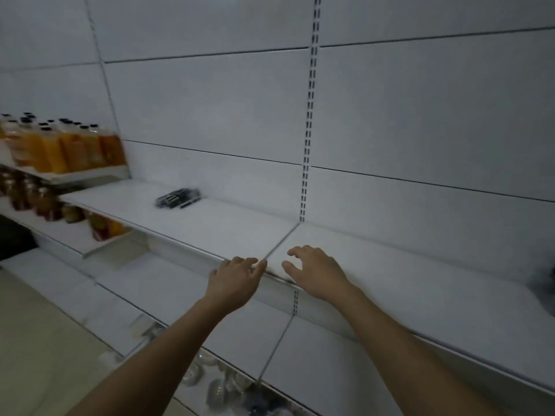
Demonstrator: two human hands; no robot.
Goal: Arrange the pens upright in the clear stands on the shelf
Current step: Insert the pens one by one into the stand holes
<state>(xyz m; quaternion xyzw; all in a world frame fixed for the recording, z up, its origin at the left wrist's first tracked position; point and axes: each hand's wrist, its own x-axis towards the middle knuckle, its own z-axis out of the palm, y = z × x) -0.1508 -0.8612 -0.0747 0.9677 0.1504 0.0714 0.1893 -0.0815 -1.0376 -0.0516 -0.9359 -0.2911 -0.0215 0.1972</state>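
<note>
Pens (177, 198) are seen lying far left on the shelf (228, 232); both hands, left (235, 279) and right (315, 273), are held empty, fingers released, near its edge.

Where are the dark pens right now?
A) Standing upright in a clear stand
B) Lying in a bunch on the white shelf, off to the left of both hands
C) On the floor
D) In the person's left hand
B: the pens lie in a blurry dark bunch on the shelf, while the left hand and right hand hold nothing.
</note>
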